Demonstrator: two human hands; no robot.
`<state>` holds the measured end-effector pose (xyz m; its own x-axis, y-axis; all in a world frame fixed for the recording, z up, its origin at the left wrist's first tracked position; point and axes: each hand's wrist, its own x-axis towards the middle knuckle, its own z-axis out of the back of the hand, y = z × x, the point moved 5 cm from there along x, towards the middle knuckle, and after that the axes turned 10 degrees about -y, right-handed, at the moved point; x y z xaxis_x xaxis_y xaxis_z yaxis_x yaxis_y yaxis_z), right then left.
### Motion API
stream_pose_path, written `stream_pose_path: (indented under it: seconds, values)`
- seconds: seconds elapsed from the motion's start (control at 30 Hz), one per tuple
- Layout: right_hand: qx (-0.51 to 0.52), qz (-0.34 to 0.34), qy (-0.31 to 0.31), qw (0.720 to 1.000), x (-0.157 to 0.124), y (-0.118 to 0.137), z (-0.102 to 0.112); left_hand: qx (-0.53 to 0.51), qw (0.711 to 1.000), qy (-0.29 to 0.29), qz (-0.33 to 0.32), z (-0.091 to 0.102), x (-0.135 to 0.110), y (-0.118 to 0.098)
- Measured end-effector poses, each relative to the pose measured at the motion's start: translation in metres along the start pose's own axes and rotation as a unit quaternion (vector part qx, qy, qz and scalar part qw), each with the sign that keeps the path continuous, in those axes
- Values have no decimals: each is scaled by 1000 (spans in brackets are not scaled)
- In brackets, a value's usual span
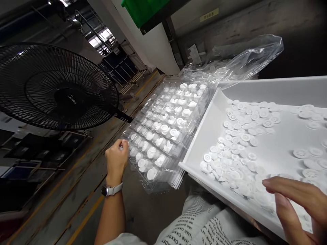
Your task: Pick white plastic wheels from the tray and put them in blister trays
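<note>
My left hand [118, 157], wearing a watch on the wrist, is closed at the near left corner of a clear plastic tray [143, 126]; its fingertips are partly hidden. Rows of pockets in this tray hold small white plastic parts [165, 128], some round and some irregular. More clear trays are stacked beneath it. My right hand [301, 204] hovers above the near right part of a white bin [196, 156], thumb and fingers apart, with nothing visible between them. Many white plastic discs [245, 137], some spoked like small wheels, lie scattered in the bin.
A black stand fan [71, 97] rises at the left, close to the trays. Behind the trays lies a crumpled clear plastic bag [245, 61]. Above hangs a green crate [143, 10] on a dark shelf. Yellow lines [87, 216] mark the floor.
</note>
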<state>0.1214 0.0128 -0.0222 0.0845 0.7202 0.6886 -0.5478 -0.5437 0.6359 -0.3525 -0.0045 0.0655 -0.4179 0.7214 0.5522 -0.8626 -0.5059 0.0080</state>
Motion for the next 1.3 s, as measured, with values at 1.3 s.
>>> stream_pose_path:
  seconds: [1.3]
  values:
    - [30, 48, 106, 993, 2, 35, -10, 28, 973, 178, -141, -18, 0, -26]
